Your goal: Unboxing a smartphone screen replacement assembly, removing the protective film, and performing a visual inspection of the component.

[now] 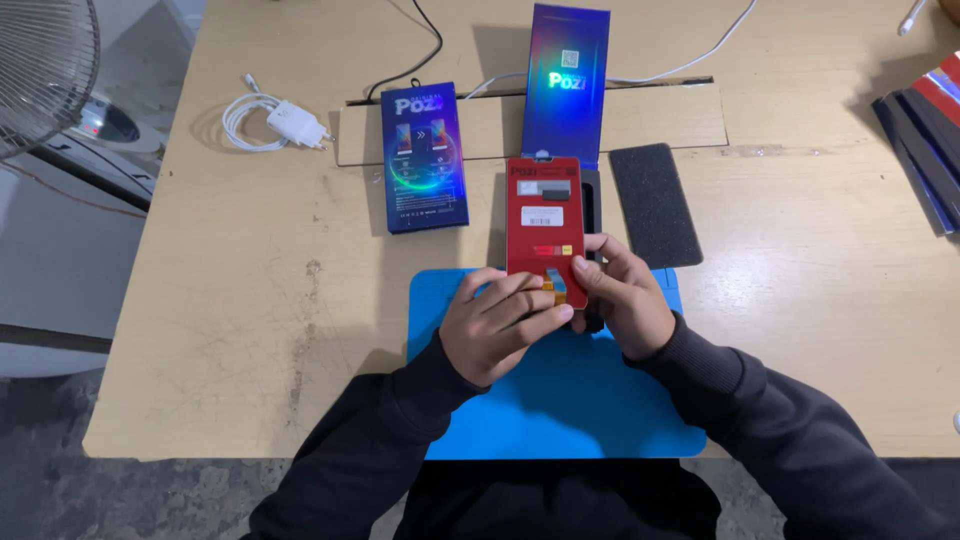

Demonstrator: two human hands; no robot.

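Note:
A flat red panel with stickers and an orange flex strip at its near end is held over the far edge of a blue work mat. My left hand grips its near end from the left, fingers over the flex strip. My right hand holds the near right edge. A dark phone-shaped piece shows just behind the panel's right side.
A dark blue box lies at the left of the panel, and a shiny blue sleeve stands behind it. A black foam pad lies to the right. A white charger with cable, a wooden slat, a fan and stacked dark panels are around.

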